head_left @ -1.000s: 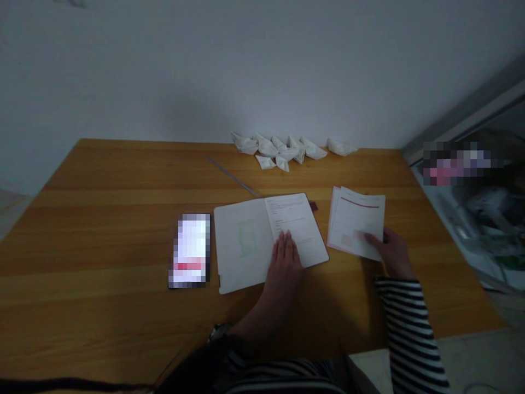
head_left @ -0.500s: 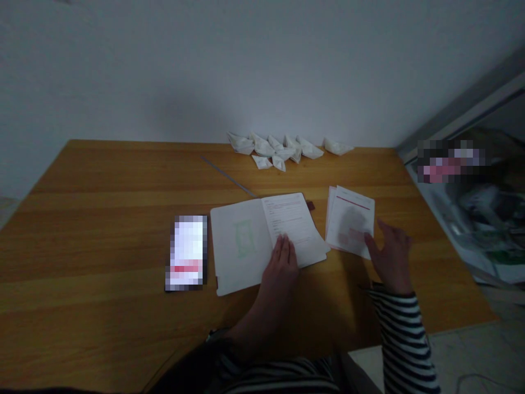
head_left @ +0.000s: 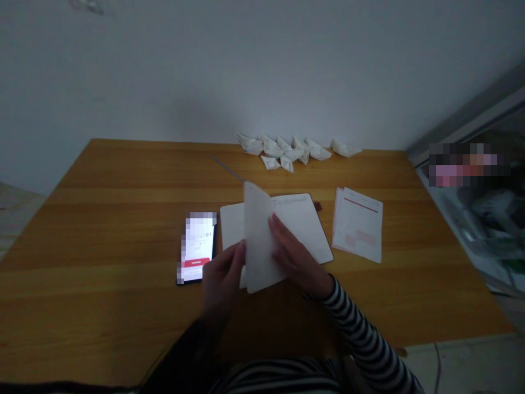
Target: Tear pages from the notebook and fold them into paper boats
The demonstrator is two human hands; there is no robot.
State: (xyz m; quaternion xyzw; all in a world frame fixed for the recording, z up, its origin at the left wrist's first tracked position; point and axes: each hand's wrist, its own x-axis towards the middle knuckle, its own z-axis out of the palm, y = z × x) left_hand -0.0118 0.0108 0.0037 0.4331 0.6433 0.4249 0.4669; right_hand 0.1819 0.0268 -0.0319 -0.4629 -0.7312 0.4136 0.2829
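An open notebook (head_left: 307, 230) lies on the wooden table, lined on its right side. One page (head_left: 258, 246) stands raised from it, near the middle of the spread. At that page's left edge, my left hand (head_left: 221, 276) pinches the paper between thumb and fingers. My right hand (head_left: 299, 261) rests with stretched fingers against the page's other face, close to the spine; some of its fingertips are hard to make out. Right of the notebook lie a few loose printed sheets (head_left: 359, 227), apart from both hands. A lit phone (head_left: 197, 243) is just left of my left hand.
Several folded white paper boats (head_left: 287, 150) line the table's back edge by the wall. A thin grey strip (head_left: 227, 167) runs behind the notebook. Beyond the table's right edge are blurred items behind a frame (head_left: 492, 213).
My right hand has moved left from the loose sheets to the notebook. My left hand has shifted left off the flat page, and a page now stands lifted in its pinch.
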